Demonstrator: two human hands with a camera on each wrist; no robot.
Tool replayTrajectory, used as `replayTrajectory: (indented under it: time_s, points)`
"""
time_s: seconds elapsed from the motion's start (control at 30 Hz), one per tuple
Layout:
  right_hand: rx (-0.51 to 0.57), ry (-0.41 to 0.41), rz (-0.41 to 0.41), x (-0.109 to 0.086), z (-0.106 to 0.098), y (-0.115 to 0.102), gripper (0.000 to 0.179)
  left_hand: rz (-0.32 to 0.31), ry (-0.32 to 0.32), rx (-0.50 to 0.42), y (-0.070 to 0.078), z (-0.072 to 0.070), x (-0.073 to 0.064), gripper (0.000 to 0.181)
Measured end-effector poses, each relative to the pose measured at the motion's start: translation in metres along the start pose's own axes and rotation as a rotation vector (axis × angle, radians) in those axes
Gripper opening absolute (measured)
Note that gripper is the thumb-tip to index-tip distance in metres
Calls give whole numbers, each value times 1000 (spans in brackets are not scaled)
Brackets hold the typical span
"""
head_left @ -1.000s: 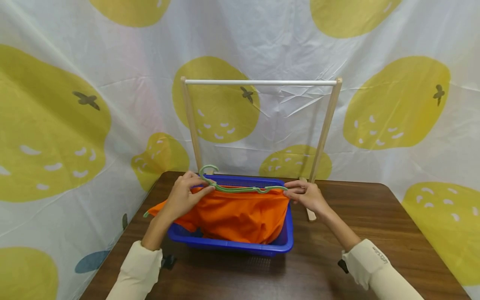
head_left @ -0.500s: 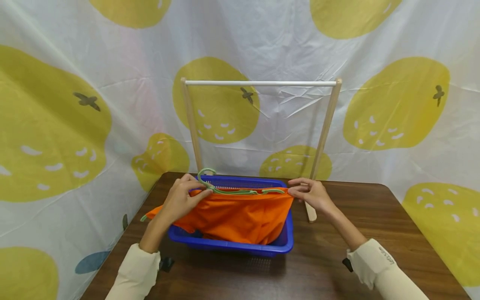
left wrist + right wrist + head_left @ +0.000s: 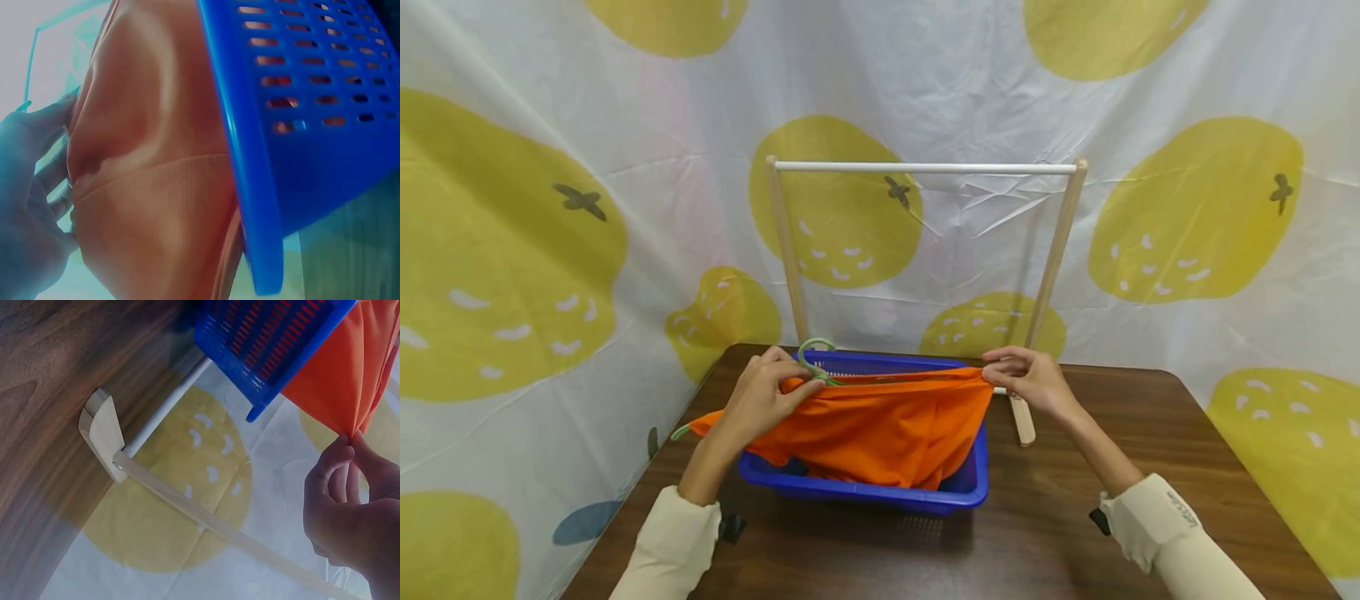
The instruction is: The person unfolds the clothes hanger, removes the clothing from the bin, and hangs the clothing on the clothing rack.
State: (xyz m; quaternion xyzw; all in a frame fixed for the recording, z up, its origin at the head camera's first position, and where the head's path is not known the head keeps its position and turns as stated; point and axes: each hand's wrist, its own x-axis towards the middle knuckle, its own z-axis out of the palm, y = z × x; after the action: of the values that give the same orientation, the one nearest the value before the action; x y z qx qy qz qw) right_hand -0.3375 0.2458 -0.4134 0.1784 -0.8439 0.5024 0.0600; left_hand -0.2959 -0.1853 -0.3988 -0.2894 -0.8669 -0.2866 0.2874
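An orange shirt [image 3: 880,433] hangs over a blue basket [image 3: 865,493], its lower part inside. From its upper edge rises the hook of a green hanger [image 3: 808,353]; most of the hanger is hidden by cloth. My left hand [image 3: 767,392] pinches the hanger and the shirt's edge just below the hook, thumb in front. At the other end, my right hand [image 3: 1033,381] pinches a corner of the shirt between thumb and index finger, drawing the edge taut. The right wrist view shows the cloth [image 3: 340,375] gathered into folds at those fingertips. A green tip [image 3: 681,432] pokes out at the shirt's far left.
Behind the basket stands a rack with wooden posts [image 3: 1060,250] and a white top bar [image 3: 925,168]. Its right foot [image 3: 1022,421] lies on the brown table [image 3: 1120,433]. A lemon-print curtain [image 3: 985,92] surrounds the table's back and sides.
My right hand has moved right, off the hanger's end, pulling the shirt's corner outward. Cloth now covers the hanger's right arm. The left hand stays nearly in place at the hook.
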Motion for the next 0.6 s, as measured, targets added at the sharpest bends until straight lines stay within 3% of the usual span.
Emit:
replayTrajectory:
  time_s: [0.23, 0.6]
  points:
    - [16, -17, -68, 5, 10, -4, 30, 22, -14, -88, 5, 9, 8, 8]
    - [35, -68, -114, 20, 34, -31, 27, 97, 37, -200, 14, 20, 21, 9]
